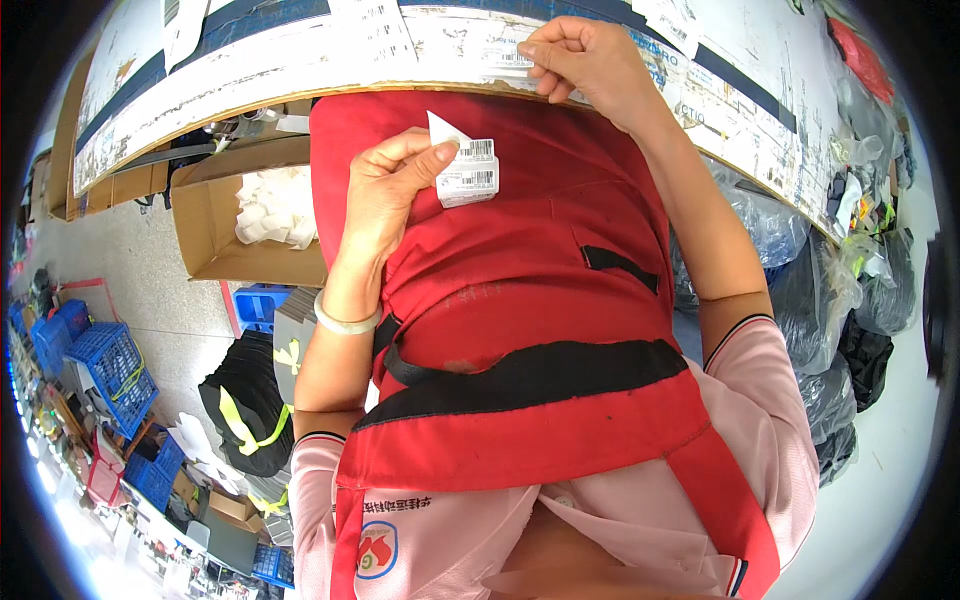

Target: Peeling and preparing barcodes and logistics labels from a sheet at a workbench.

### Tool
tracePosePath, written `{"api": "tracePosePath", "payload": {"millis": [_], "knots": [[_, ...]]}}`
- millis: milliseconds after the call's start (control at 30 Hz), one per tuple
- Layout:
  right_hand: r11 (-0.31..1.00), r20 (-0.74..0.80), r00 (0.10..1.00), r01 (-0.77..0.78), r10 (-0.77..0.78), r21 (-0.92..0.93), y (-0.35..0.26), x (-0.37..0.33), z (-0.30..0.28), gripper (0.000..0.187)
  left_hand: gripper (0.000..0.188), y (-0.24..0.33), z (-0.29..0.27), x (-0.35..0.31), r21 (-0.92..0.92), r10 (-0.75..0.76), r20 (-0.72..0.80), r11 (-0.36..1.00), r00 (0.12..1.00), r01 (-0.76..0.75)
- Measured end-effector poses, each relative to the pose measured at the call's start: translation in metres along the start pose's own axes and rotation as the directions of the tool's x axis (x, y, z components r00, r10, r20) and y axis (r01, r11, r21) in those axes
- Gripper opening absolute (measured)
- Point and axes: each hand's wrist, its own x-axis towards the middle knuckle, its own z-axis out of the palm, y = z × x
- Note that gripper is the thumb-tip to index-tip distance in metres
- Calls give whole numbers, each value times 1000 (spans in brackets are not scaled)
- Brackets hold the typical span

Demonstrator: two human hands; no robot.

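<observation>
Visible at left: an open cardboard box [255,264] of white pieces [270,210]. Pinching barcode labels [468,180] between thumb and fingers in the left hand [392,182], above the red apron [520,280]. Farther right, bending the right hand [590,68] to a white label [505,60] on the table [290,60]; cannot tell how far closed or whether gripping.

Across the top it ran, a long white board tabletop [270,105], scuffed and chipped along its brown front edge, a dark blue band crossing its surface! Flat over that band lay a white printed paper sheet [378,38]; another narrow white slip [183,35] sat to the left, a third white printed slip [668,22] to the right. And near the front edge, a small white printed label [503,60]!
</observation>
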Motion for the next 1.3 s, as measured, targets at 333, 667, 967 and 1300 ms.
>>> {"api": "tracePosePath", "payload": {"millis": [333,667,967,1300], "knots": [[999,12,1000,17,-16,-47,3,5,3,22,10,-3,-1,0,-14,-14,-4,1000,1000,14],[999,7,1000,-26,27,-39,7,8,5,21,10,-4,0,0,-25,-39,-16,999,999,39],[987,84,991,-112,103,112,-2,7,-1,17,11,-6,0,-1,-38,-44,-10,998,999,43],[992,69,995,-84,78,93,-3,6,2,19,11,-8,0,0,-36,-57,-15,998,998,56]]}}
